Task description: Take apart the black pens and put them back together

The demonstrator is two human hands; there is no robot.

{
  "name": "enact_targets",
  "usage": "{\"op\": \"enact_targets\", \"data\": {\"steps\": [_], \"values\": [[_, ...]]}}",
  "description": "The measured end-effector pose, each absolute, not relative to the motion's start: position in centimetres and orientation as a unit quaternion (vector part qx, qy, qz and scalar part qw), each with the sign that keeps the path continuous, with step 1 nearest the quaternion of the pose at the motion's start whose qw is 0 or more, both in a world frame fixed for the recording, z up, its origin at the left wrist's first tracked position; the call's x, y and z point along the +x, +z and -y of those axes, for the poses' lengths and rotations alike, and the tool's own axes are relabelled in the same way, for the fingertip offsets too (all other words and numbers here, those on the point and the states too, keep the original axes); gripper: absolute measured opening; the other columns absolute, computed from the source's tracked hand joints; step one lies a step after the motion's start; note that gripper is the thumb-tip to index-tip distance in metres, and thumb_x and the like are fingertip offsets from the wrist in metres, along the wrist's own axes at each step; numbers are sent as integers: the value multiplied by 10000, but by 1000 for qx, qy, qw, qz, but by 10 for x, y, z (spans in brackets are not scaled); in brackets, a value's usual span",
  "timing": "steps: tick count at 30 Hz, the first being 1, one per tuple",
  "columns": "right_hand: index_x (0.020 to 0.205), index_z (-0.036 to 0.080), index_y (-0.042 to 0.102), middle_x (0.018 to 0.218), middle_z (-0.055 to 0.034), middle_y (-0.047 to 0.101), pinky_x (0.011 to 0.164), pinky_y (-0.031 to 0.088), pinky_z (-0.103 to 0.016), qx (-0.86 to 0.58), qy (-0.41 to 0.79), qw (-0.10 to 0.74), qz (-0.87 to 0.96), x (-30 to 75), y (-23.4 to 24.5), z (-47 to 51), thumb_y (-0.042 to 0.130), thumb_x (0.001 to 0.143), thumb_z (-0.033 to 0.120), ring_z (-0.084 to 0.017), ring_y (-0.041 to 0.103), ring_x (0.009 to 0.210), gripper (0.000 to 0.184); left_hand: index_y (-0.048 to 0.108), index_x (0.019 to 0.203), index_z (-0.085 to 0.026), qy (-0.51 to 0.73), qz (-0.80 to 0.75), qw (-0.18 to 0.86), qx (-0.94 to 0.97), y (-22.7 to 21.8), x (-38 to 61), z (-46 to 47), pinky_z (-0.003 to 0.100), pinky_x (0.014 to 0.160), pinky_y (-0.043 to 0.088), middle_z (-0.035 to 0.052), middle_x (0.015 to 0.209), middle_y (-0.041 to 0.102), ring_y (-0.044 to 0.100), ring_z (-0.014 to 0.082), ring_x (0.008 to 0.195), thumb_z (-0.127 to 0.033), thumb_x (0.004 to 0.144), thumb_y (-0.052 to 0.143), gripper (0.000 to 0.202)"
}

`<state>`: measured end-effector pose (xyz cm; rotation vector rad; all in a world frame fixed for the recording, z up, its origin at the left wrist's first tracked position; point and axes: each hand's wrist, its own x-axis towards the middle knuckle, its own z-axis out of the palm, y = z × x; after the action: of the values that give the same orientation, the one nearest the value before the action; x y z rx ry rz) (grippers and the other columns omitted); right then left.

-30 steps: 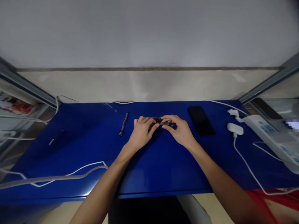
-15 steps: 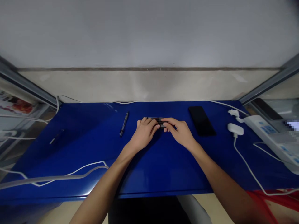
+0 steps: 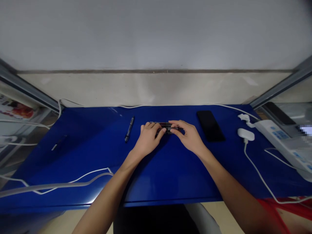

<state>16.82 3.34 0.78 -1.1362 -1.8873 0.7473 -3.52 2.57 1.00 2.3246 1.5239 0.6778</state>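
Observation:
Several dark pens lie side by side, crosswise, on the blue table. My left hand is closed around their left part, with its thumb along the near side. At the right end, my right hand pinches the same pens between thumb and fingers. The fingers hide much of the bundle, so how many pens there are cannot be made out. To the left of my left hand lies a single dark pen, apart from the others and pointing away from me.
A black phone lies right of my hands. Beyond it are a white charger with a cable and a white power strip. White cables cross the left front. A small dark object lies at far left. A wall closes the back.
My hands have shifted slightly on the pens, the left one a little to the left. More of the pens shows between my hands, with a reddish part in sight.

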Motion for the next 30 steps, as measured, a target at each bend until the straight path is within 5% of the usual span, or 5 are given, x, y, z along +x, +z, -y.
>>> {"op": "enact_targets", "data": {"steps": [6, 10, 14, 23, 30], "values": [[1186, 263, 674, 1005, -48, 696, 835, 524, -351, -465, 288, 410, 730, 176, 13, -37, 595, 940, 303, -201, 662, 918, 261, 610, 834, -194, 239, -574, 145, 769, 13, -44, -32, 350, 760, 310, 30, 795, 645, 523, 223, 827, -391, 1015, 433, 320], [1226, 236, 615, 769, -7, 656, 748, 505, -324, -499, 301, 445, 680, 182, 17, -39, 555, 960, 346, -177, 646, 759, 294, 564, 732, -195, 269, -608, 141, 733, 15, -49, -36, 341, 757, 315, 18, 697, 604, 524, 215, 782, -372, 995, 459, 334], [1023, 220, 593, 664, 18, 576, 646, 463, -299, -541, 262, 479, 639, 189, 10, -47, 560, 943, 352, -163, 587, 655, 158, 534, 685, -199, 296, -627, 141, 707, 16, -52, -39, 324, 703, 308, 5, 639, 565, 516, 199, 714, -364, 984, 470, 347], [867, 217, 593, 811, -44, 633, 662, 437, -321, -638, 131, 289, 702, 199, -15, -54, 621, 857, 234, -200, 583, 725, 34, 519, 648, -196, 318, -618, 130, 707, 15, -50, -37, 315, 666, 299, 4, 610, 550, 484, 181, 658, -412, 979, 484, 397], [871, 203, 665, 817, -60, 672, 686, 451, -324, -589, 244, 362, 680, 185, 3, -46, 485, 975, 467, -200, 618, 745, 337, 528, 656, -193, 311, -607, 122, 721, 12, -47, -35, 325, 709, 304, 6, 646, 583, 495, 187, 692, -480, 960, 523, 418]]}}
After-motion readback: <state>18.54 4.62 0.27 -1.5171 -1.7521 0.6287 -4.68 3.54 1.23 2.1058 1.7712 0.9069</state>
